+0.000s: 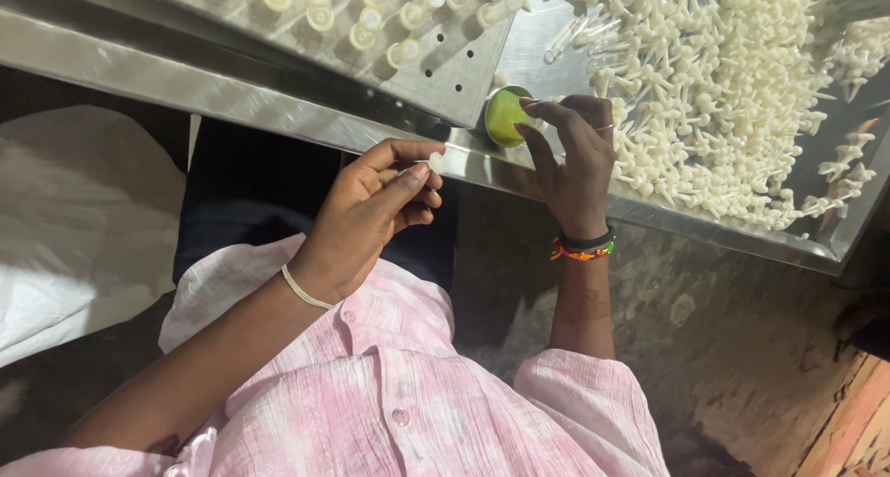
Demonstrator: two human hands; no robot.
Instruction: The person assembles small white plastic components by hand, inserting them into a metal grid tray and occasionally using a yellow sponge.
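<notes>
At the far left a white sack [65, 227] lies slumped below the steel counter [185, 74], well apart from both hands. Above it, on the counter, a perforated metal plate [436, 64] carries rows of small cream-coloured caps [366, 21] seated in its holes.

The left hand [371, 213] hangs just in front of the counter's near edge, fingers curled in narrowly, with thumb and forefinger pinched on a tiny white piece [436, 161]. A thin pale bangle [304, 290] circles that wrist.

Just to the right, a small yellow-green cup [505, 115] lies tipped on the counter beside the corner of the perforated plate. The right hand [575, 157] rests over the counter edge, its fingers loosely bent and touching the cup's rim; whether it grips the cup I cannot tell. A black band and a multicoloured thread bracelet [582, 248] sit on that wrist.

Farther right, a wide heap of white stemmed plastic parts [732, 97] covers most of the counter, reaching nearly to its raised front lip. Below the counter, bare dark floor [742, 347] lies open to the right of the person's pink sleeve [593, 403].
</notes>
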